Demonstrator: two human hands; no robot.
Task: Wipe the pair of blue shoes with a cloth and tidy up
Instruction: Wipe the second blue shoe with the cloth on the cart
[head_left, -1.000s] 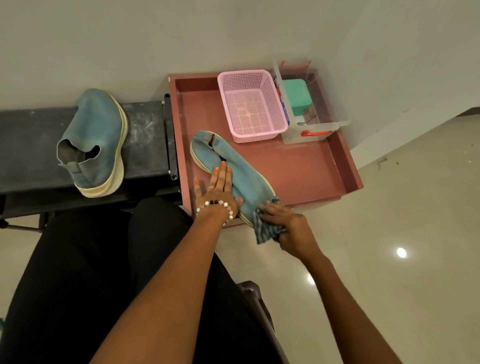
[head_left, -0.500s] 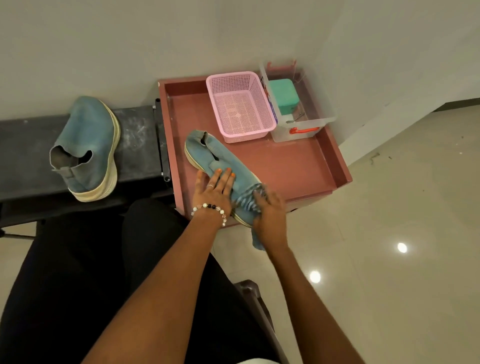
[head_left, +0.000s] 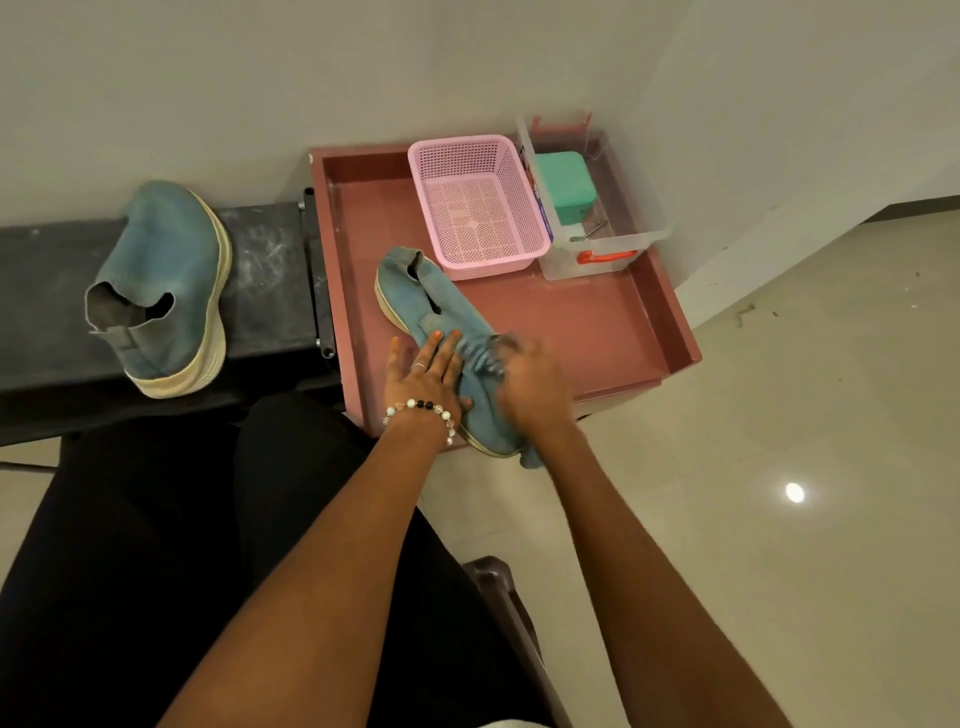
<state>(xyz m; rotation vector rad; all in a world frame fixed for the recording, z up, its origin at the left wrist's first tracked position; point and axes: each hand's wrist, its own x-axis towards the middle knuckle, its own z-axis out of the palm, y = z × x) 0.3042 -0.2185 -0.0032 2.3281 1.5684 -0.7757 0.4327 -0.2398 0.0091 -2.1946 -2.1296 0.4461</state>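
Bench (head_left: 47, 291): dark, left of frame; carries the second blue shoe (head_left: 166, 286), upright, heel opening toward the lower left.
Tray (head_left: 597, 322): reddish, upper centre; holds the rest.
Shoe being wiped (head_left: 441, 317): centre of frame, lying in the tray, toe over the near rim.
Handling, as judged: light; soft knit upper likely to give under pressure; firmer pale sole the better place to take hold, or the heel collar.
Pink basket (head_left: 480, 202): upper centre, just beside a clear box (head_left: 618, 223) with a green block (head_left: 565, 187) inside.
Left hand (head_left: 428, 376): flat on the shoe, fingers straight and slightly spread, steadying.
Right hand (head_left: 535, 387): blurred, over the cloth; finger shape impossible to tell.
Cloth (head_left: 491, 356): blue-grey, bunched on the upper; a corner hanging below the toe.
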